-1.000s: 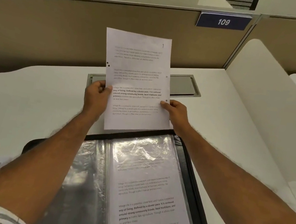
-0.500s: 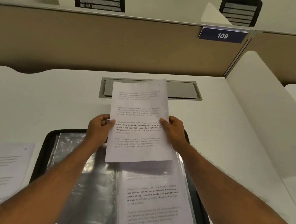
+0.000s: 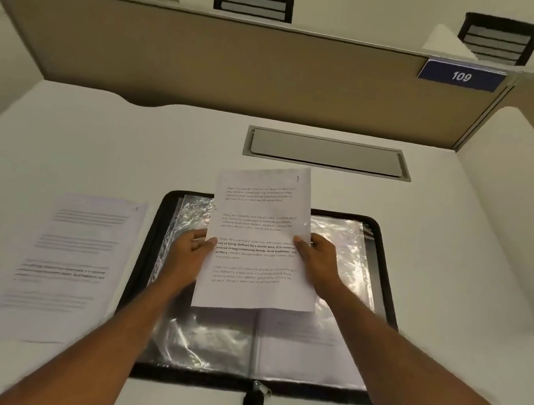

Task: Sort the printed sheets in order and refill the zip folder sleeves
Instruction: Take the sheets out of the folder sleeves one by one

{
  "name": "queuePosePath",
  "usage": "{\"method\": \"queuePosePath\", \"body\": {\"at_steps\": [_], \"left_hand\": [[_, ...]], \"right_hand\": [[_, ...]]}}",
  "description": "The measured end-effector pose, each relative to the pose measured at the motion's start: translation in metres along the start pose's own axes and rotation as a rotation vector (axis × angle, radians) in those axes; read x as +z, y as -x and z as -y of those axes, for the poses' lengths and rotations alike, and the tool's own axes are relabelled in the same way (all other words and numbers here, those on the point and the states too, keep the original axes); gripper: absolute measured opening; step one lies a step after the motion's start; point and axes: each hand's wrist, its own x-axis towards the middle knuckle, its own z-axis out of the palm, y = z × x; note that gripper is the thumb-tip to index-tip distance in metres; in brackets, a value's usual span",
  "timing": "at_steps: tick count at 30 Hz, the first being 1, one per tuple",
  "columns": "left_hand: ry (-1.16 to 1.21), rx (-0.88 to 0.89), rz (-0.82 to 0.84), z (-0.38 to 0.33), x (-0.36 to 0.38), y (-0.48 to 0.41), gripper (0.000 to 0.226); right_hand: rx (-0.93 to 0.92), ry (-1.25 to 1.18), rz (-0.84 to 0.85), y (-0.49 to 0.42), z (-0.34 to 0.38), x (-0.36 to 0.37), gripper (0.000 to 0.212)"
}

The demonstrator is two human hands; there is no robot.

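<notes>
Sheet [image 3: 262,236] held above open folder [image 3: 387,289]: my left hand [image 3: 188,253] pinches its left edge, my right hand [image 3: 319,262] its right edge. Stack [image 3: 76,260] lies left of folder.

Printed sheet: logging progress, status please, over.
Left hand, right hand both pinch white printed sheet at side edges. Sheet above open black zip folder, not sleeved. White paper stack lies left of folder. Nothing blocking.
</notes>
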Motion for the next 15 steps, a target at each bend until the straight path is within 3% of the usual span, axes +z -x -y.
{"method": "queuePosePath", "body": {"at_steps": [15], "left_hand": [[-0.173,-0.007,-0.141,0.032,-0.144,0.051,0.027]], "right_hand": [[0.083,0.006,0.312,0.078,0.003,0.126,0.014]]}}
